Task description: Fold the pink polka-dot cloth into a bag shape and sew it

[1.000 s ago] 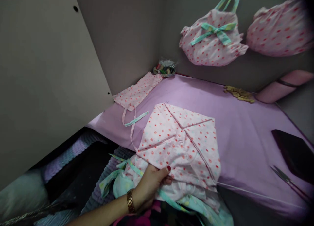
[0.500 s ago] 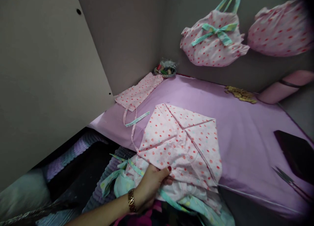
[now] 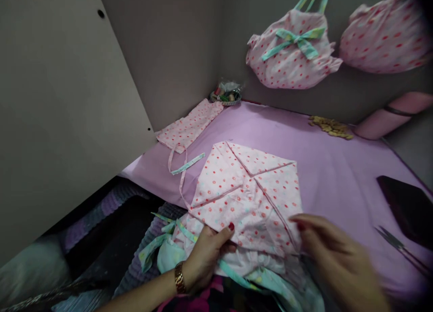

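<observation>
A pink-dotted fabric piece (image 3: 250,194) with folded, seamed panels lies at the near edge of the table, over my lap. My left hand (image 3: 209,253) grips its lower edge, thumb on top and fingers underneath. Beneath hangs gathered fabric with mint-green ties (image 3: 237,273). My right hand (image 3: 331,253), somewhat blurred, is at the right edge of the piece, thumb and forefinger drawn together in a pinch. Whatever may be between those fingertips is too small to make out.
Scissors (image 3: 394,244) and a dark flat object (image 3: 406,208) lie at right on the purple-covered table (image 3: 338,176). A pink bottle (image 3: 389,118), yellowish pieces (image 3: 331,127), a small basket (image 3: 225,97) and another dotted cloth (image 3: 192,124) lie farther back. Dotted bags (image 3: 294,54) hang above.
My right hand has come into view from the right and reached the fabric's right edge. My left hand keeps its grip. The view has shifted slightly.
</observation>
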{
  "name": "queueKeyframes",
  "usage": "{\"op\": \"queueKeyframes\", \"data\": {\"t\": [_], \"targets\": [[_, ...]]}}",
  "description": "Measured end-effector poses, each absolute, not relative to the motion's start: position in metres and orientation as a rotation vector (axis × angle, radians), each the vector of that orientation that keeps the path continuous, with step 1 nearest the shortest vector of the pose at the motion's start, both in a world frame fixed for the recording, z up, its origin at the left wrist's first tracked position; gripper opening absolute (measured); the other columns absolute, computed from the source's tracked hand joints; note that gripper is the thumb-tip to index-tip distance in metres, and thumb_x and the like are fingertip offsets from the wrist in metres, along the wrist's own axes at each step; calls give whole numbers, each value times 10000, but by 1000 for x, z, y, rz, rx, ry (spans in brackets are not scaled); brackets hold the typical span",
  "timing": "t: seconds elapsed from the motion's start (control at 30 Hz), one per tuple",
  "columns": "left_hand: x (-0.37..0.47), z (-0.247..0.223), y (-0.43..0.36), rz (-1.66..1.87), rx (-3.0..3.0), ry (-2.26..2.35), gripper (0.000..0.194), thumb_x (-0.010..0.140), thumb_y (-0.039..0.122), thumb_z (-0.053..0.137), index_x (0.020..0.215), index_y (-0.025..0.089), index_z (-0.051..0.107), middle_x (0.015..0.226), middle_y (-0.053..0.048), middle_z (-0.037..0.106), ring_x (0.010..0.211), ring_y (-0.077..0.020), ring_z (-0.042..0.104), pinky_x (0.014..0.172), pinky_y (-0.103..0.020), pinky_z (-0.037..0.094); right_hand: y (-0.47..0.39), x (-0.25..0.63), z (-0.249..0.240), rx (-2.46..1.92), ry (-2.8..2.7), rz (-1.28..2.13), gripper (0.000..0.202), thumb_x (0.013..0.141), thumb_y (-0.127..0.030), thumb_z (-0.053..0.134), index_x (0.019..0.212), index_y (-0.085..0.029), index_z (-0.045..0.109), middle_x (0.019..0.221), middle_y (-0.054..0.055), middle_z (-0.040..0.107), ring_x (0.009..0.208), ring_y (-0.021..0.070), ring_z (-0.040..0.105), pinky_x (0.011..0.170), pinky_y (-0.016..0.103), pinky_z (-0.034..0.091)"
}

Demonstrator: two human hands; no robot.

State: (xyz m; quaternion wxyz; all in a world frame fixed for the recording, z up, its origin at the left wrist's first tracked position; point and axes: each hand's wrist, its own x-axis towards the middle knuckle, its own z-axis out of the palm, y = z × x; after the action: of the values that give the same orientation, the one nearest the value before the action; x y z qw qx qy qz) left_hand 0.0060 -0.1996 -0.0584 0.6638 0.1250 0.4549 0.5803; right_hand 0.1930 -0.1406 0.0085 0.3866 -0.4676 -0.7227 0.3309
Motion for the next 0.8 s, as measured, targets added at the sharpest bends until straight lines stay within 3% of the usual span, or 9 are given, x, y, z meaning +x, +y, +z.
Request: {"op": "queueKeyframes", "data": {"t": [0.1, 0.2, 0.5, 0.8], "targets": [[6, -60, -200, 1325, 275, 989, 332, 732, 339, 693, 990, 140, 632, 809, -38, 633, 658, -122, 551, 567, -213, 458, -146, 159, -10, -1112, -2112, 934, 172, 881, -287, 435, 858, -224, 594, 724, 14, 644, 655, 148, 612, 558, 206, 472], [5, -60, -200, 1330, 261, 967, 308, 721, 347, 702, 929, 126, 650, 767, -36, 630, 647, -121, 552, 576, -215, 456, -154, 145, -27, -1111, -2270, 967, 227, 899, -250, 369, 852, -208, 588, 751, 21, 649, 663, 147, 616, 593, 220, 467], [3, -56, -199, 1318, 264, 989, 372, 674, 362, 736, 968, 152, 648, 815, -37, 656, 674, -140, 571, 581, -234, 452, -156, 159, -30, -1161, -2339, 775, 251, 893, -273, 388, 796, -213, 611, 707, 14, 654, 626, 148, 622, 555, 215, 477], [4, -61, -199, 1320, 300, 1005, 320, 696, 353, 720, 916, 131, 650, 763, -36, 643, 620, -120, 553, 570, -224, 449, -158, 162, -38, -1179, -2409, 680, 274, 883, -267, 425, 925, -250, 695, 849, 17, 728, 711, 182, 691, 619, 248, 538]]}}
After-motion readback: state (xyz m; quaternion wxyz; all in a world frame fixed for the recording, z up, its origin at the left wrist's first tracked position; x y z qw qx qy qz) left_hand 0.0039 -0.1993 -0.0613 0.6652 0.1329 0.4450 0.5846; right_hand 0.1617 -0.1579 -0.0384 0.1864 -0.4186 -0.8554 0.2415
